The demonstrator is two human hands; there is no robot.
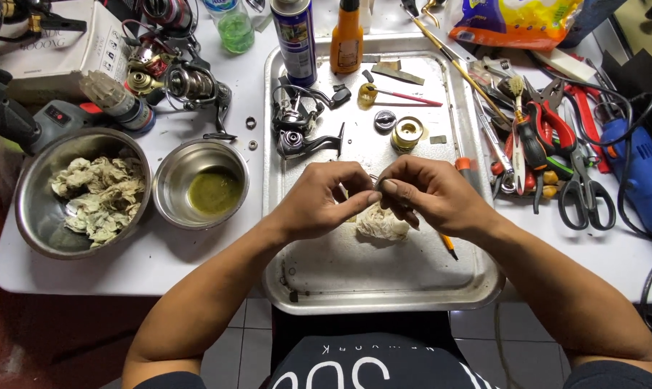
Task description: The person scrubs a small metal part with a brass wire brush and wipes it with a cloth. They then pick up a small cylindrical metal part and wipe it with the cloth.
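White tabletop clutter surrounds a shallow rectangular steel tray, over which the left hand and right hand meet, fingertips pinched together on a small part too hidden to identify. Just beneath them lies a crumpled whitish rag, with a dismantled dark fishing reel farther up the tray.

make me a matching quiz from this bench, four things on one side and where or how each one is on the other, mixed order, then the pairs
Things:
1. crumpled rags
2. green liquid
3. orange bottle
4. scissors

Places:
A. upright at the far edge of the metal tray
B. among the tools right of the tray
C. in the larger steel bowl
D. in the smaller steel bowl

Pairs: 1-C, 2-D, 3-A, 4-B
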